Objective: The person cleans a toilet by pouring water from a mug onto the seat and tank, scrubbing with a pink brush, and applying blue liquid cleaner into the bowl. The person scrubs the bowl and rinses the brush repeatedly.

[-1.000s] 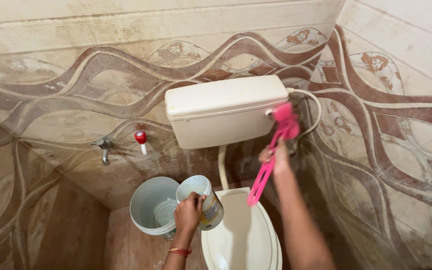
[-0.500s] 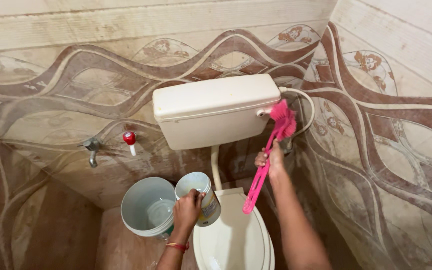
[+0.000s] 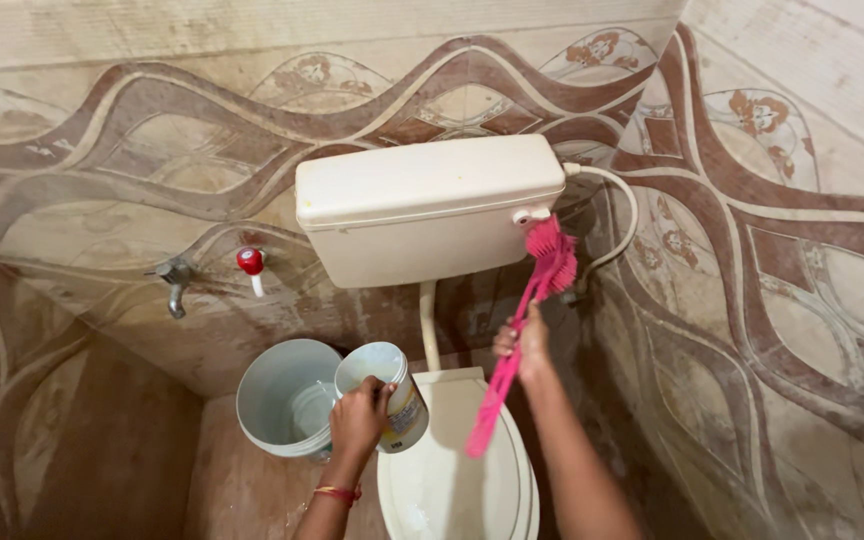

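Nearest the camera, between the two forearms, the closed cream lid of a toilet (image 3: 452, 480) is seen, its bare surface lying just below both hands. The left hand (image 3: 357, 420) is closed around the side of a small round tub (image 3: 384, 392), pale with a printed label and an open top; the tub is held tilted, its mouth turned up and to the left, and a thin red and gold bangle (image 3: 335, 492) is worn on that wrist. Just to the left of this hand, a pale grey bucket (image 3: 277, 395) stands on the brown floor, its rim close beside the tub. The right hand (image 3: 522, 345) is wrapped shut around the middle of a bright pink brush (image 3: 517, 345), a long flat plastic handle with a tuft of pink bristles at the far end. The brush is held slanted: its free lower end hangs over the toilet lid, below and left of the hand, while the bristles are raised above and right of it, pressed against the lower right corner of the cream cistern (image 3: 422, 215), just beneath a small round knob. The right arm is stretched forward and upward from the lower edge. Behind the bristles a white hose (image 3: 624, 215) curves down the tiled wall. Farther left of the left hand, a metal tap (image 3: 172, 280) and a red-capped valve (image 3: 250, 265) are fixed to the patterned brown tiles.
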